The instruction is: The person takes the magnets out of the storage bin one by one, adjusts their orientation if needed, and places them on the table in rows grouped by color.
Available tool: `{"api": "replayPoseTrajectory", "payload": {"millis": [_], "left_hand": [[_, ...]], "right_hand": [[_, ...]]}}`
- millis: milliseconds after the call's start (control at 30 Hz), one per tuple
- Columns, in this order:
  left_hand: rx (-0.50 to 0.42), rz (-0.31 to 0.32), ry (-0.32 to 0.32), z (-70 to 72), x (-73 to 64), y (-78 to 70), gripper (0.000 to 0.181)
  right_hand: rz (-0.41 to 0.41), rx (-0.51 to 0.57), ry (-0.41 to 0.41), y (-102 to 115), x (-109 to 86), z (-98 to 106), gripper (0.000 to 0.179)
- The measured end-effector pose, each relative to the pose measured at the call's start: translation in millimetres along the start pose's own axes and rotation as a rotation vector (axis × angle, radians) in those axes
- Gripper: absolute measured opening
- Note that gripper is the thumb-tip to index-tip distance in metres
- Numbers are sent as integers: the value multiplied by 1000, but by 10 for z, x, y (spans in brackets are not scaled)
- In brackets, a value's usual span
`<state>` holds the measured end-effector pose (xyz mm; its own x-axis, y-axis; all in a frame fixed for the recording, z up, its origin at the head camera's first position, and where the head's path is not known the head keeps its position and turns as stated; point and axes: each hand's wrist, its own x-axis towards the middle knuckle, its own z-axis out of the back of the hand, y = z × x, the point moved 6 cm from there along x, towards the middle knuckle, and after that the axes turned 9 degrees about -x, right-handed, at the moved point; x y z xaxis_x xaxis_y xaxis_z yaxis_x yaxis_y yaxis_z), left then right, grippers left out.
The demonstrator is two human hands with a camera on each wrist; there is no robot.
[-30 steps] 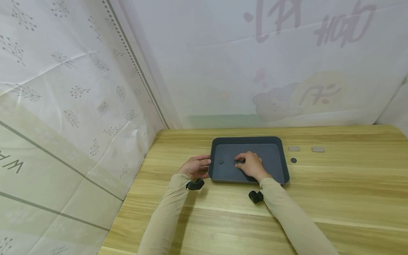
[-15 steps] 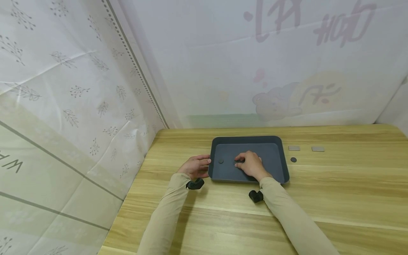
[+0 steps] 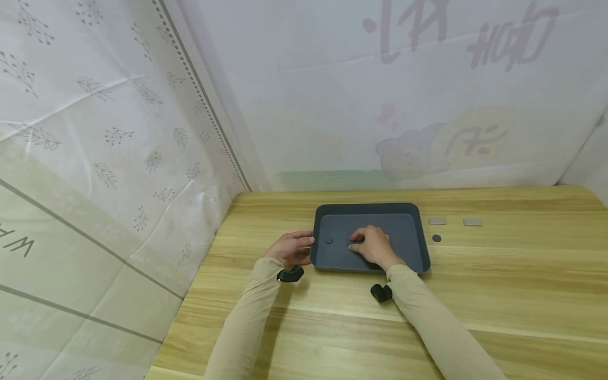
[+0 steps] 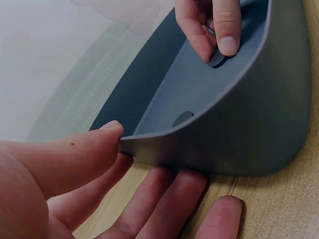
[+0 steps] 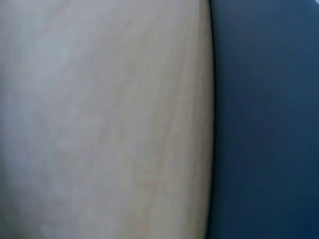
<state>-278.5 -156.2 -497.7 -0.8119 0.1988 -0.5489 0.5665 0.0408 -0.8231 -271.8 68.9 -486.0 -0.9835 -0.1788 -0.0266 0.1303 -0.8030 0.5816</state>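
Note:
A dark grey rectangular tray [image 3: 370, 258] lies on the wooden table. My left hand [image 3: 292, 248] holds its left end, with the thumb at the rim and the other fingers against the outer wall in the left wrist view. Inside the tray, my right hand [image 3: 372, 245] pinches a small dark round disc [image 4: 218, 59] between thumb and finger, low over the floor. A second dark disc [image 3: 329, 240] lies flat to the left of it, partly hidden by the tray wall in the left wrist view. The right wrist view shows only a blurred pale surface beside dark blue-grey.
Right of the tray, a third dark disc [image 3: 437, 238] lies on the table [image 3: 332, 327]. Two small grey rectangular pieces [image 3: 437, 221] lie behind it, side by side. A printed white cloth [image 3: 309, 105] hangs along the table's back edge, and another [image 3: 119, 174] along the left.

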Motion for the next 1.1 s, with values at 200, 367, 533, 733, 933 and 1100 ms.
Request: {"api": "replayPoseTrajectory", "payload": {"millis": [200, 367, 533, 733, 933, 1100], "left_hand": [[12, -7, -3, -5, -5, -2, 43], [9, -6, -3, -4, -3, -1, 43], [8, -10, -3, -2, -7, -3, 42], [3, -12, -1, 0, 3, 5, 42], [-9, -10, -2, -3, 5, 8, 42], [-15, -5, -6, 0, 8, 13, 43]], "right_hand": [[-4, 2, -3, 10, -7, 7, 17], [-1, -5, -11, 19, -13, 25, 15], [-1, -12, -13, 31, -10, 37, 14], [-2, -32, 2, 42, -12, 46, 15], [7, -53, 21, 58, -26, 50, 13], [28, -64, 17, 68, -31, 51, 11]]}}
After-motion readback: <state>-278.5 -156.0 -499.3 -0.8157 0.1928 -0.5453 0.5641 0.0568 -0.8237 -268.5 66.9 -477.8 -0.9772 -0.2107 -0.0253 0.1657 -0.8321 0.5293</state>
